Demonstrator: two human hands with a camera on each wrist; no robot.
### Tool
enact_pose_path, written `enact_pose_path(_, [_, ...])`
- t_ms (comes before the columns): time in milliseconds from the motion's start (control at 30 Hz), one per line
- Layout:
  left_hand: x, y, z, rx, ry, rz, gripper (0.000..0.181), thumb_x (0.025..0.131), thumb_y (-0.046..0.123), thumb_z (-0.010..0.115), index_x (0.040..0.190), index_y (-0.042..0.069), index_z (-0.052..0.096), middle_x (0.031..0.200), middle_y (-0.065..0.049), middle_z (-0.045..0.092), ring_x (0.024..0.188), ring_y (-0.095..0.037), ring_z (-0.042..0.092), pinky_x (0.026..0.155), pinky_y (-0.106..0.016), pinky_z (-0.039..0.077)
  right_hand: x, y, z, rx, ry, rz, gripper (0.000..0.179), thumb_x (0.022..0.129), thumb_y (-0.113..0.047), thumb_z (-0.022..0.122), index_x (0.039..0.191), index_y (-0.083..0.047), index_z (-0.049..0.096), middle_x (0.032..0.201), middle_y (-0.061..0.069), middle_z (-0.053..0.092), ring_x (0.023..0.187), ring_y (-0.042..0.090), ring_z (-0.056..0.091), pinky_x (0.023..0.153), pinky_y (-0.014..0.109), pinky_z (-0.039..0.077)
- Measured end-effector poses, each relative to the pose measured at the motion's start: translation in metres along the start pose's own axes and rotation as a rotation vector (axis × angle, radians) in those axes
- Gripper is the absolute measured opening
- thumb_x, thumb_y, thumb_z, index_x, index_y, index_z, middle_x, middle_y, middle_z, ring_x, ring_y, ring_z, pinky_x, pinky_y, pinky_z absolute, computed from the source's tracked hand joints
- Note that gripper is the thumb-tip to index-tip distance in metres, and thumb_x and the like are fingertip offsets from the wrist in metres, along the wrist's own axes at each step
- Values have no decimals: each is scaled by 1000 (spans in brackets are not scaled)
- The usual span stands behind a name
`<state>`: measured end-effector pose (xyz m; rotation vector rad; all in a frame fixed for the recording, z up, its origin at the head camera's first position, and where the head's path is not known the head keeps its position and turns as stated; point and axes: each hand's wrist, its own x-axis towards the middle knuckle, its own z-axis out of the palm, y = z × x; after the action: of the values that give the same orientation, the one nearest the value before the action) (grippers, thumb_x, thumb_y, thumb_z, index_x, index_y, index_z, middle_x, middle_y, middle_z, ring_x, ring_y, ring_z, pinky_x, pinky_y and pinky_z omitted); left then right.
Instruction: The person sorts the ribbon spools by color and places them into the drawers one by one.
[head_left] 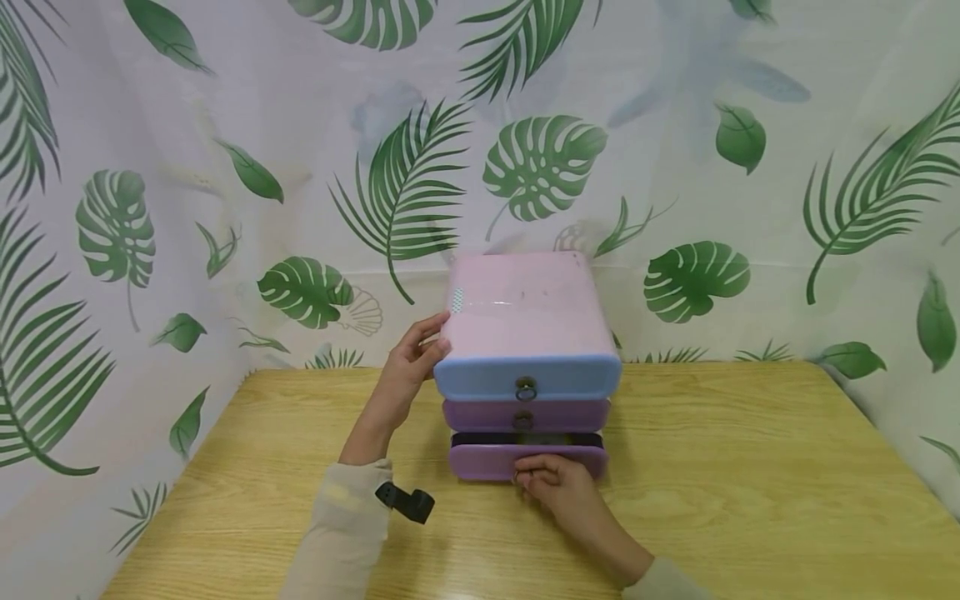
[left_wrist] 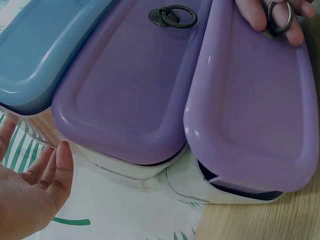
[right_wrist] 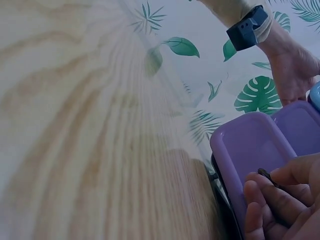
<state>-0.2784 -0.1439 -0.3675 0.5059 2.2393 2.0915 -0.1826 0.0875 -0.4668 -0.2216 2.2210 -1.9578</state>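
Note:
A small three-tier drawer box with a pink top (head_left: pixel 532 321) stands at the back of the table. Its top drawer front (head_left: pixel 480 379) is blue, while the middle front (head_left: pixel 480 414) and the bottom drawer (head_left: pixel 480 462) are purple. The bottom drawer is pulled out a little, and a dark gap shows behind its front. My right hand (head_left: pixel 566 500) pinches that drawer's metal ring pull (left_wrist: pixel 281 19) between thumb and fingers. At the upper left side of the box, my left hand (head_left: pixel 402 371) touches the wall with its fingers extended.
The box stands on a wood-grain table (head_left: pixel 750 467). Behind it hangs a white cloth (head_left: pixel 675 200) with green leaf prints. A black strap device (head_left: pixel 405 502) sits on the left wrist. Ring pulls (head_left: pixel 527 388) hang on the upper drawers too.

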Motion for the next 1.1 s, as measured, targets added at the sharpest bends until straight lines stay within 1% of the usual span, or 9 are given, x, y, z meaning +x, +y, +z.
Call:
enact_pose_path(133, [0,-2,0,-3,5,-8,47,101,12,47,147,12,38,149,-13,37,115,-8,52,83,-22,49,4,2,1,-7,19,-1,27,92,1,56,116,13,60,102,24,69,79,12,64,67,22,53])
enact_pose_path(233, [-1,-2,0,7,-1,-13,47,101,14,47,147,13,38,150,-12,36,121,-16,50,84,-22,49,9,4,1,-43,50,-14,26,91,3,55,115,12,60,102,24,69,81,14,65,67,23,54])
enact_pose_path(367, [-1,-3,-1,15,-12,-15,47,101,15,47,147,15,38,150,-11,35,126,-21,48,85,-23,48,14,9,1,-91,79,-39,24,91,4,54,113,11,61,101,24,70,78,17,66,66,24,54])
enact_pose_path(467, [-2,-3,-2,16,-8,-16,47,101,15,47,147,15,38,151,-11,35,126,-23,47,85,-23,48,15,12,0,-90,67,-48,24,91,5,53,114,12,60,102,26,69,74,18,65,66,25,54])
enact_pose_path(733, [-2,-4,-2,25,-7,-11,47,101,16,47,147,16,39,151,-11,35,128,-26,46,86,-23,48,17,13,-1,-45,53,-45,26,92,5,52,116,14,57,103,28,68,72,13,63,67,25,54])
enact_pose_path(1000, [-1,-3,-1,23,-7,-4,47,101,15,46,147,15,39,151,-11,36,126,-23,48,85,-23,49,20,16,-3,-31,29,-56,29,91,7,50,118,15,54,108,32,65,76,16,65,70,26,55])
enact_pose_path(1100, [-1,-2,-2,22,-5,2,46,101,15,46,147,15,39,151,-11,36,126,-23,48,84,-23,49,20,17,-4,-17,3,-71,31,90,8,50,120,17,51,111,33,62,84,19,65,72,28,56])
